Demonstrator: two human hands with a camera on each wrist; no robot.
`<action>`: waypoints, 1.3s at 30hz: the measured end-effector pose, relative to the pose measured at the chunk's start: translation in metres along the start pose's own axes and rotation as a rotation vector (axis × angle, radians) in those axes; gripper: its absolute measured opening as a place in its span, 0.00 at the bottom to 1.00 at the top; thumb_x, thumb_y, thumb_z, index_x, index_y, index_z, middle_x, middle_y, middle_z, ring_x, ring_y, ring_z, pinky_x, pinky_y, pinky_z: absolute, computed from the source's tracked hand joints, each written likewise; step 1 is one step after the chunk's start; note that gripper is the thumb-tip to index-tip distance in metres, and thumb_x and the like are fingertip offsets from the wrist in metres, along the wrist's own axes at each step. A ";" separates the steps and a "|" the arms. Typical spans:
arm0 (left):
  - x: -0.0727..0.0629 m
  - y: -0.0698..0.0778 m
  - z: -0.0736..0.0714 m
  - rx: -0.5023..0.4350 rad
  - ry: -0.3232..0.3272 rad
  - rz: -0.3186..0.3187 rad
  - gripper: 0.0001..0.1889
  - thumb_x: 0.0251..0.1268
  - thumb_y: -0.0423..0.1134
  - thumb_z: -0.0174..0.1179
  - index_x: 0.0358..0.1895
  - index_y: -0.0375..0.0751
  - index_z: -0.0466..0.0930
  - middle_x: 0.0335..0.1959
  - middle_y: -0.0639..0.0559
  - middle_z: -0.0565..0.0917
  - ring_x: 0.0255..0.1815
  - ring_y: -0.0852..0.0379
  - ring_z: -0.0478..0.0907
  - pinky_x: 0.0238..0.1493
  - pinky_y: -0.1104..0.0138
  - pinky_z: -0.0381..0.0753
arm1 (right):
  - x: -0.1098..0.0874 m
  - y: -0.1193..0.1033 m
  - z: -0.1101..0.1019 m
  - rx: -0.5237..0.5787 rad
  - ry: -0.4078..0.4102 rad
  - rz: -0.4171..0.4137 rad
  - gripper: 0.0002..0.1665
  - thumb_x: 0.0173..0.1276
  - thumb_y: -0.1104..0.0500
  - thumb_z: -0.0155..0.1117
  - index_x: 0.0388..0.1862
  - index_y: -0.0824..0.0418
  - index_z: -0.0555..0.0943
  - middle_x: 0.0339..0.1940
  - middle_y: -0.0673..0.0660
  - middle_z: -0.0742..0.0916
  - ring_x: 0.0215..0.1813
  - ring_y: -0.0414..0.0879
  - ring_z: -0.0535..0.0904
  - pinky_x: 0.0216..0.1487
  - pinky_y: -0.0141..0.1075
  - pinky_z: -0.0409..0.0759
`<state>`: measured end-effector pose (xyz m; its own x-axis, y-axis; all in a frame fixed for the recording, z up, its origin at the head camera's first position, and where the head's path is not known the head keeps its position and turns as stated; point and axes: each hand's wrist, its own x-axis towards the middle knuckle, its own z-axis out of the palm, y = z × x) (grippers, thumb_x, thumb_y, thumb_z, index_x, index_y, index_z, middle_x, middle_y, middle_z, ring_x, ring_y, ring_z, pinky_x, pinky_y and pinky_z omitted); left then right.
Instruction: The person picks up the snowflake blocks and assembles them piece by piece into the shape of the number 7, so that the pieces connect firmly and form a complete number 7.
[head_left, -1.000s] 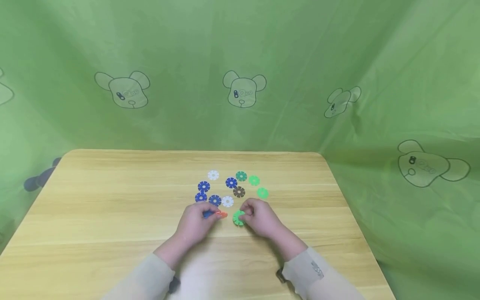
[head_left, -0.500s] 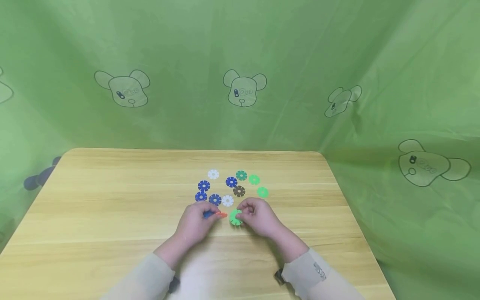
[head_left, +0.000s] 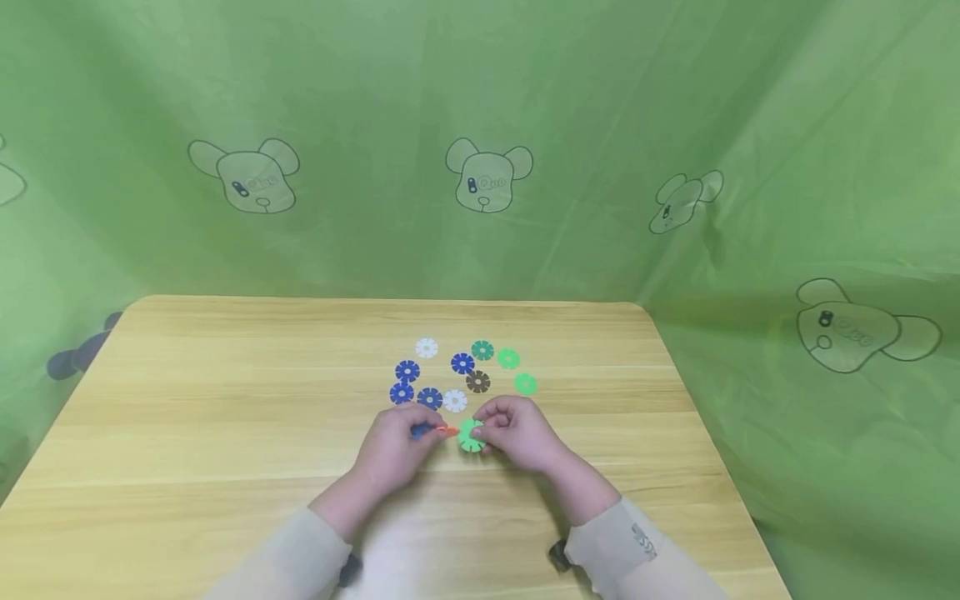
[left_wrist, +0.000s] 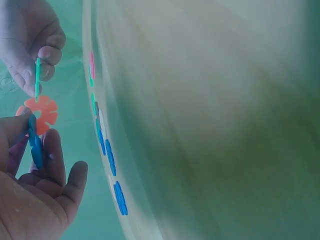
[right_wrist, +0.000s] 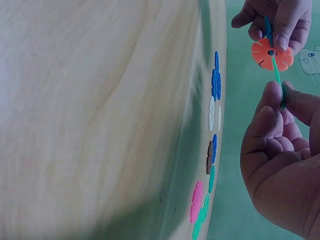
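Left hand [head_left: 390, 443], thumb and fingers pinching a blue disc [left_wrist: 35, 145] set crosswise against an orange disc [left_wrist: 47, 113]; right hand [head_left: 523, 435], thumb and fingers pinching a light green disc [head_left: 466, 435]; its edge, apart from the orange disc a second ago, now meets it above the table [head_left: 225, 400]; beyond, a brown disc [head_left: 483, 386] and a far white disc [head_left: 422, 342], lying unmoved; farthest, a green curtain [head_left: 375, 67].

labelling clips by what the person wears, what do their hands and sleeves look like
The left hand and right hand are bare, without gloves. The left sleeve and right sleeve are pale greyish beige and end short of the hands. The right one bears a dark marking, too blurred to read; a small dark object shows at each sleeve's inner edge.
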<state>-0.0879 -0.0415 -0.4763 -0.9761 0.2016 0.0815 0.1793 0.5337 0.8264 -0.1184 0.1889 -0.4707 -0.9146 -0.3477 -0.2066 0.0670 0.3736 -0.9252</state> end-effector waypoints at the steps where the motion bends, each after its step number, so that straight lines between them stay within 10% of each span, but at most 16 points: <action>1: 0.000 0.000 0.000 -0.006 -0.005 -0.005 0.04 0.67 0.35 0.72 0.42 0.47 0.90 0.49 0.49 0.90 0.56 0.44 0.85 0.64 0.46 0.82 | 0.000 0.000 0.000 0.004 -0.004 0.002 0.11 0.70 0.70 0.70 0.49 0.73 0.82 0.30 0.56 0.89 0.35 0.61 0.88 0.37 0.44 0.90; 39: -0.002 0.002 0.003 -0.058 0.044 0.106 0.04 0.63 0.32 0.75 0.38 0.43 0.91 0.47 0.50 0.91 0.55 0.48 0.87 0.66 0.54 0.83 | -0.005 -0.009 -0.002 0.126 0.045 0.002 0.10 0.67 0.73 0.71 0.47 0.76 0.85 0.35 0.64 0.91 0.28 0.43 0.86 0.36 0.39 0.91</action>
<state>-0.0849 -0.0385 -0.4764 -0.9567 0.2175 0.1936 0.2758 0.4627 0.8425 -0.1149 0.1890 -0.4603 -0.9313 -0.3069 -0.1962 0.1156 0.2617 -0.9582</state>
